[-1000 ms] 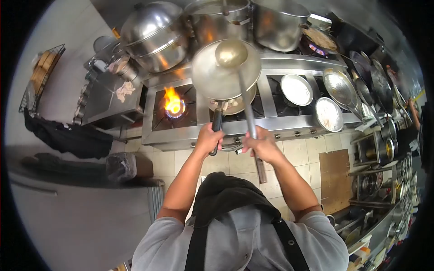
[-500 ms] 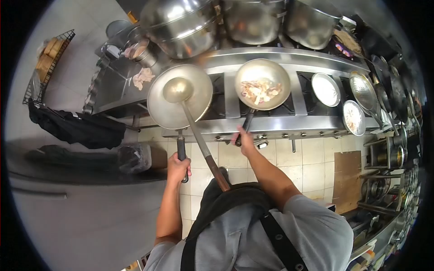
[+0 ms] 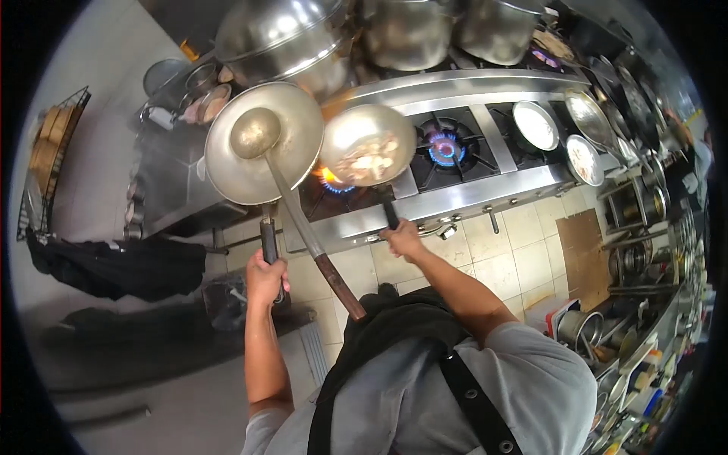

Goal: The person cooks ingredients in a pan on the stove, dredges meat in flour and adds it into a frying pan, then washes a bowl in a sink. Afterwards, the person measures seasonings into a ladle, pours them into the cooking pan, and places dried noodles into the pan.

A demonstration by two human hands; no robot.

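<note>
My left hand (image 3: 265,277) is closed around the black handle of a large frying pan (image 3: 227,168), which is raised at the left end of the stove. A long ladle (image 3: 255,134) lies with its bowl in that pan, its wooden grip reaching back toward my apron. My right hand (image 3: 403,240) grips the handle of a smaller frying pan (image 3: 350,127). Pale and brown food pieces (image 3: 370,159), slightly blurred, lie in it. This pan is partly over the left burner (image 3: 334,183), whose flame flares orange and blue beside the large pan.
Another lit burner (image 3: 444,150) burns blue to the right. Two pale, round pans or dishes (image 3: 535,125) sit farther right on the stove. Big steel pots (image 3: 406,34) line the back. A wire rack (image 3: 57,155) is at far left, and crowded shelves (image 3: 637,254) stand at right.
Both pans have shifted left relative to the stove, with the ladle carried along in the large one. The smaller pan has left its burner, uncovering the blue flame. Flame now shows at the left burner.
</note>
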